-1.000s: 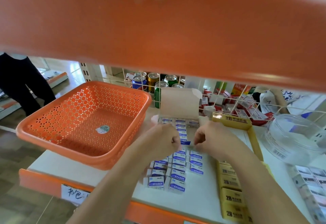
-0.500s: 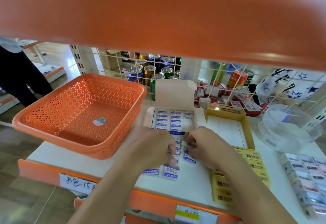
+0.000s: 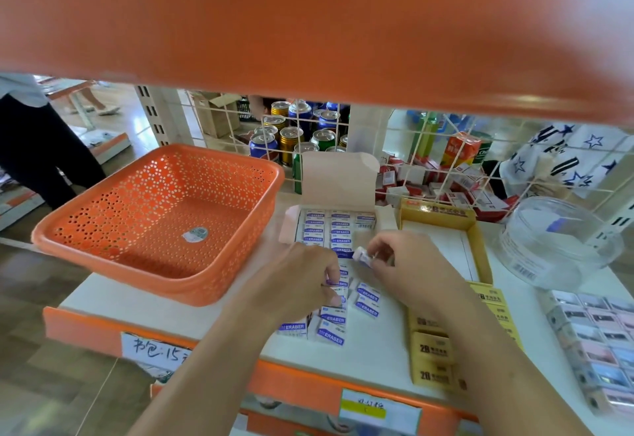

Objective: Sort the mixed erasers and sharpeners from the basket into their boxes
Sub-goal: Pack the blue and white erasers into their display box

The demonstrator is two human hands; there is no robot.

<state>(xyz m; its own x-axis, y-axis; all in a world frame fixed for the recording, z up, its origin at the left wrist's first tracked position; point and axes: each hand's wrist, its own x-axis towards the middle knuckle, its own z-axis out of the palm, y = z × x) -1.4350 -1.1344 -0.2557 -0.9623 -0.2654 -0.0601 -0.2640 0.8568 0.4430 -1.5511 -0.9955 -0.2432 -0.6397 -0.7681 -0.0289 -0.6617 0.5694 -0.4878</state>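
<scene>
White shelf [image 3: 374,353], perforated plastic basket [image 3: 103,204]

Drink cans [image 3: 291,137] stand bunched at the back, with red-and-white packets [image 3: 459,188] and an orange carton [image 3: 463,149] to their right. A star-printed cloth [image 3: 576,154] hangs above a clear plastic tub [image 3: 555,243]. A handwritten label [image 3: 154,348] fronts the shelf edge. At far left stands a person in dark clothing [image 3: 44,154].
</scene>
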